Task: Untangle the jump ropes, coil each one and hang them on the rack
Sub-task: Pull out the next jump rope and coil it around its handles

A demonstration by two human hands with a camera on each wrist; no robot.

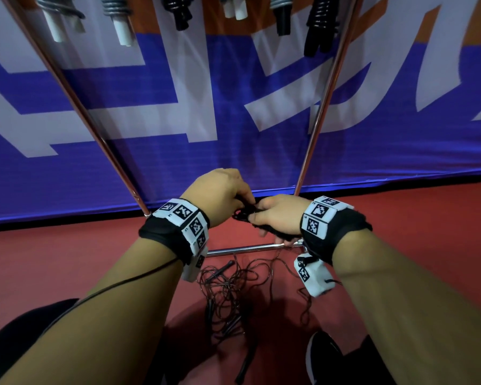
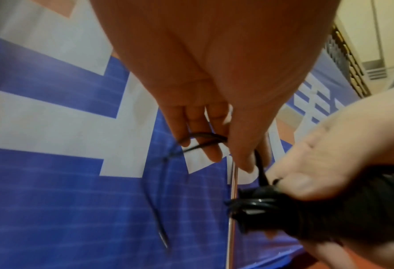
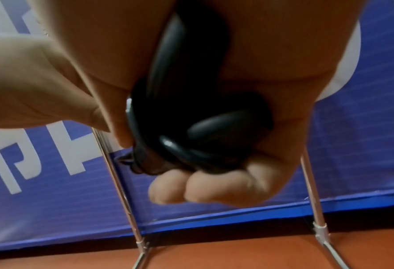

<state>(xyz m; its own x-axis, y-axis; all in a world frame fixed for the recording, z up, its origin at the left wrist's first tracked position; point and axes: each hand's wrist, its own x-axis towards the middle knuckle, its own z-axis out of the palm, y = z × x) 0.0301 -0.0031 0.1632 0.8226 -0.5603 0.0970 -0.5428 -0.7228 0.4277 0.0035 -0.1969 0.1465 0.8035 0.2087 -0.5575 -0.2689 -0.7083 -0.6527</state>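
Head view: both hands meet low in front of the rack [image 1: 321,107]. The right hand [image 1: 278,218] is wrapped around a coiled black rope [image 1: 242,215], and the left hand [image 1: 220,194] pinches at its end. More tangled ropes [image 1: 228,290] lie on the red floor [image 1: 67,259] below, and finished coils [image 1: 321,20] hang up top.

Left wrist view: the left hand's fingers [image 2: 210,145] are mostly straight and close together, with the loose cord [image 2: 202,140] looped across them and the thumb pressing it.

Right wrist view: the right hand's fingers [image 3: 214,187] curl tightly around the bundle [image 3: 191,118], against a blue banner [image 3: 352,145].
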